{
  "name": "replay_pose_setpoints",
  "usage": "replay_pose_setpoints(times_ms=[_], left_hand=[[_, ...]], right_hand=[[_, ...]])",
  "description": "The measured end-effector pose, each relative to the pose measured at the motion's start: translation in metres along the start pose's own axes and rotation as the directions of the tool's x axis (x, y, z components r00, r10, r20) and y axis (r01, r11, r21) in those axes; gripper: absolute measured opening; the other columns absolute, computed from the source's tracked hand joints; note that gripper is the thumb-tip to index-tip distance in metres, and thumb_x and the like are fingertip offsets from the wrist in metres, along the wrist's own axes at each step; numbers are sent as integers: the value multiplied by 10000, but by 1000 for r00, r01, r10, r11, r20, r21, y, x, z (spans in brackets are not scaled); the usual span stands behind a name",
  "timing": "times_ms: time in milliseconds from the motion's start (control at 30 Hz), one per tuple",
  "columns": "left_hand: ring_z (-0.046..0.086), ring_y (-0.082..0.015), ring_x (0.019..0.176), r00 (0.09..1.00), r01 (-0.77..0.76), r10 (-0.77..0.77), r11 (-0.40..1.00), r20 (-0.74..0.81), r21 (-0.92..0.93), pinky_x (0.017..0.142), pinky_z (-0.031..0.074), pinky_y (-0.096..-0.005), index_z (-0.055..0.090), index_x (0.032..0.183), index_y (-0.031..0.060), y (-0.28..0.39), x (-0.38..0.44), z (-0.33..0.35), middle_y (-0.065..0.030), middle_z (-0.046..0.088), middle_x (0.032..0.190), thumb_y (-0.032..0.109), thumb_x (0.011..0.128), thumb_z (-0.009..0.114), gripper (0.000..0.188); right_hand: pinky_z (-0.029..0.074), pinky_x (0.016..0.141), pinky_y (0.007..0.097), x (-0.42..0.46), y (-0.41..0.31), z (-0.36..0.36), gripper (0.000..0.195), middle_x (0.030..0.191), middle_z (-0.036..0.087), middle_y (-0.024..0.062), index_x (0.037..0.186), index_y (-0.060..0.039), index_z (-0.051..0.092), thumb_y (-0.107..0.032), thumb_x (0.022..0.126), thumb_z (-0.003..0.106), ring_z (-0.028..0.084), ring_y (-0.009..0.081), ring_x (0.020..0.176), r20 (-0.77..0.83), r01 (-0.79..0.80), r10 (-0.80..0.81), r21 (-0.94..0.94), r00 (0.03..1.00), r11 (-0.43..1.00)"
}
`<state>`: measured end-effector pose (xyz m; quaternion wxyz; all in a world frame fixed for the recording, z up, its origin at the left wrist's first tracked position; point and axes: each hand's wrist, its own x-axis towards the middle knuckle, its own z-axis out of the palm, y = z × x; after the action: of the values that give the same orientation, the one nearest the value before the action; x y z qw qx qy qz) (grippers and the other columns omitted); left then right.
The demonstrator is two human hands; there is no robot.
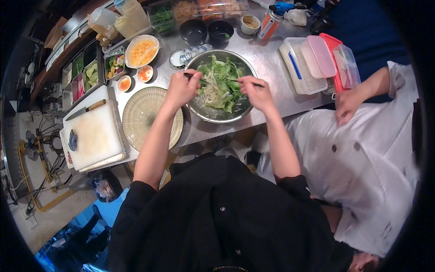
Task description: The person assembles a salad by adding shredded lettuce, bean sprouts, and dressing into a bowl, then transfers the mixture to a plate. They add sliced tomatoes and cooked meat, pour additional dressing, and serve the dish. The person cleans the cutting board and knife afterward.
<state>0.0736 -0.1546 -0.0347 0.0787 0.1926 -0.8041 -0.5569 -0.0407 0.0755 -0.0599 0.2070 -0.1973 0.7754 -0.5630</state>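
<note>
A steel mixing bowl point(217, 121) filled with green salad leaves point(224, 81) and pale thin shreds point(212, 93) stands before me. At its left rim my left hand point(186, 85) grips a thin dark utensil, mostly hidden by the fingers. Over the right rim, my right hand point(255, 90) holds another slim dark utensil point(259, 85), its inner end among the leaves. Whether these are chopsticks or spoon handles I cannot tell. A large ribbed round plate point(142, 115) lies just left of the bowl, partly behind my left forearm.
Left lie a white cutting board point(98, 136) and a knife point(85, 109). Beyond stand a plate of egg yolks point(142, 51), small cups, black bowls point(193, 31) and a gas torch point(270, 23). Plastic containers point(302, 68) stand right, beside a co-worker in white point(343, 146).
</note>
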Motion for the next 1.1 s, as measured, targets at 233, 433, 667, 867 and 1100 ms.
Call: replay_pose_setpoints(times_ms=[233,433,667,867,1100], left_hand=[[578,-87,530,990,-24,38,994,-137,106,481,451,-233,684,885,-32,-8,-2,-26,-41,618,630,161,936,550,241],[568,-85,519,996,-28,25,999,-82,-32,472,446,-232,689,895,-25,5,5,-20,-26,612,622,186,942,548,259],[567,-91,492,996,-45,45,999,-73,1,464,447,-251,692,891,-22,-12,34,4,-52,620,612,202,937,555,267],[627,-234,519,996,-69,80,961,-30,268,546,480,-348,683,808,-19,13,0,-36,-134,624,580,199,905,570,264],[592,-127,511,993,-119,115,976,32,183,496,463,-279,687,885,-12,24,8,-16,-66,625,606,210,932,564,258]], right_hand=[[513,662,254,22,-16,-28,246,806,671,59,987,14,685,-159,951,515,612,112,709,8,32,-31,-78,999,996],[484,639,235,16,-29,-4,234,694,648,44,892,-8,709,-141,883,517,588,92,665,97,43,-45,23,994,999],[515,703,257,51,-5,15,260,861,665,68,1003,17,681,-159,953,496,617,119,762,202,36,-37,6,979,999],[503,638,249,13,-50,-33,263,768,663,62,954,16,691,-155,925,492,613,112,681,157,0,18,-114,987,993],[497,591,262,6,-26,-10,263,710,661,82,890,3,697,-161,868,492,614,122,632,48,-43,41,49,998,998]])
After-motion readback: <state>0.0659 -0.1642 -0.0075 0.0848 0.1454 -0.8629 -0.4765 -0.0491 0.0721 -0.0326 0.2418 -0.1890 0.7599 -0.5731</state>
